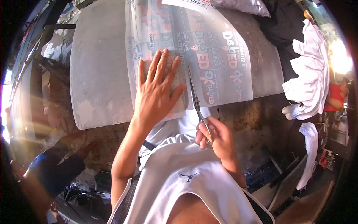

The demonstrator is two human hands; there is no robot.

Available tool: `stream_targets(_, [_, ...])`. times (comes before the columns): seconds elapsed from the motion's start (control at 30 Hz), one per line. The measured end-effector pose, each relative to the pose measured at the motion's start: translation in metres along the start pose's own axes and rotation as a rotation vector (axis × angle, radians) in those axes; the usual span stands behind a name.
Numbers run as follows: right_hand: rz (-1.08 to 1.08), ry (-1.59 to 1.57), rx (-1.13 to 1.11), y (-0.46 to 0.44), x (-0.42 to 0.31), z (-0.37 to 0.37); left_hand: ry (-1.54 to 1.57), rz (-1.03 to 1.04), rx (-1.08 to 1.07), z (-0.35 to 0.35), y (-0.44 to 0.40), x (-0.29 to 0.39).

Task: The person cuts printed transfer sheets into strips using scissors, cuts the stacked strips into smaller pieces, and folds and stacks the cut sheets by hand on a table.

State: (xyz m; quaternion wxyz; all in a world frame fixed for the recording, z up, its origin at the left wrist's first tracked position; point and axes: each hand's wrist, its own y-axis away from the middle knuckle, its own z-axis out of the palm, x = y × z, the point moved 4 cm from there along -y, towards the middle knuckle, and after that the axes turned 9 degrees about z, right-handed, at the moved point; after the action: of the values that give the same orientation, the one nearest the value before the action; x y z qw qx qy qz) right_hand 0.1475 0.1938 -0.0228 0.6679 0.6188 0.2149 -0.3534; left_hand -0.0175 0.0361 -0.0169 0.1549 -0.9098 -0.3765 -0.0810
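Across the smooth grey surface (100, 71) in front of my lap, as the head view shows, lies a long translucent plastic sheet (203, 44) printed with blue-grey and red lettering. Its long axis runs roughly from 6 to 12 o'clock, and its far end passes out of sight. From my right hand (217, 135), the sheet lies toward 12 o'clock, just past the near edge. My left hand (156, 89) is the nearer one, already resting on it, at 10 o'clock from the right.

Slim, dark metal scissors (196, 101) reach from my right hand between 11 and 12 o'clock, their narrow blades lying along the sheet beside my left thumb; I cannot tell how far the blades are parted. My right fingers are curled closed around the handle loops. My left fingers are spread wide, palm down and flat on the sheet, pointing near 12 o'clock and gripping nothing.
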Motion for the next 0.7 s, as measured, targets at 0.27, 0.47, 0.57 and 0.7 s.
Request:
stream_targets(0.27, [-0.02, -0.016, 0.001, -0.01, -0.01, 0.003, 0.022, -0.01, 0.007, 0.001, 0.0, -0.001])
stream_targets(0.47, [-0.033, 0.015, 0.011, -0.015, -0.019, 0.006, 0.03, -0.02, -0.014, 0.0, 0.0, -0.002])
stream_targets(0.57, [-0.044, 0.023, 0.007, -0.017, -0.024, 0.008, 0.031, -0.034, -0.026, 0.0, 0.0, -0.003])
stream_targets(0.7, [-0.024, 0.034, 0.031, -0.019, -0.029, 0.009, 0.036, -0.045, -0.038, 0.001, -0.001, -0.004])
